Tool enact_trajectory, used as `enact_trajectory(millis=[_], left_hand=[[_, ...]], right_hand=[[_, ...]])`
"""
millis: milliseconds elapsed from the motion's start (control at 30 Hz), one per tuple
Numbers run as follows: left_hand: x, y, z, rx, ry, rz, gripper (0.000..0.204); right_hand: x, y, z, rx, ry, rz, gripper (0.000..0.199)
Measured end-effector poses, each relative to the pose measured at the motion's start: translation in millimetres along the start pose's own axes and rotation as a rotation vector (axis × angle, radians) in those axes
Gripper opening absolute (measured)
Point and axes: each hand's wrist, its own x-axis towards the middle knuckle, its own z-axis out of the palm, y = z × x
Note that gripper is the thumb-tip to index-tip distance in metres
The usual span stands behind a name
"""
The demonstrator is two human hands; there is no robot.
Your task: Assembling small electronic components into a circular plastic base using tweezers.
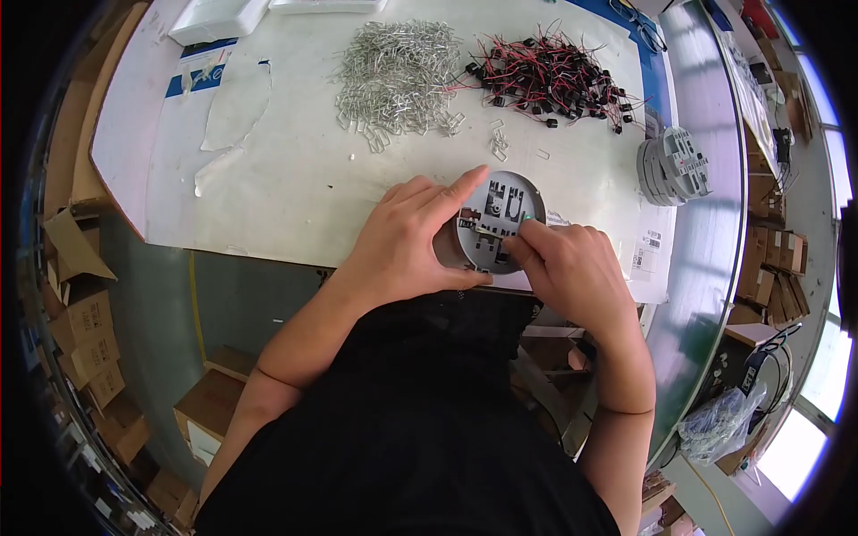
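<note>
A round grey plastic base (508, 198) with slots and small moulded parts lies at the near edge of the white-covered table (295, 179). My left hand (407, 241) grips its left rim, forefinger stretched over the top edge. My right hand (567, 268) pinches a small metal clip against the base's middle, fingertips closed on it. The lower part of the base is hidden under both hands.
A heap of several metal clips (398, 76) and a heap of red-and-black wired parts (554, 76) lie at the back of the table. A stack of round grey bases (672, 165) stands at the right. Cardboard boxes (85, 330) line the floor left.
</note>
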Motion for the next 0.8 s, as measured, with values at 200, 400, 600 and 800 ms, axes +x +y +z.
enact_trajectory(millis=[200, 400, 600, 800], left_hand=[[0.2, 1.1, -0.6, 0.023, 0.020, 0.021, 0.113], [0.3, 1.5, -0.5, 0.038, 0.020, 0.024, 0.113], [0.0, 1.0, -0.4, 0.038, 0.025, 0.028, 0.113], [-0.5, -0.2, 1.3, 0.036, 0.036, 0.037, 0.114]], right_hand=[[-1.0, 1.5, 2.8, 0.029, 0.007, 0.014, 0.030], [-2.5, 2.1, 2.9, 0.043, -0.007, 0.046, 0.030], [-2.1, 2.5, 6.6, 0.018, 0.034, 0.014, 0.031], [-1.7, 0.5, 5.3, -0.018, 0.022, 0.017, 0.031]])
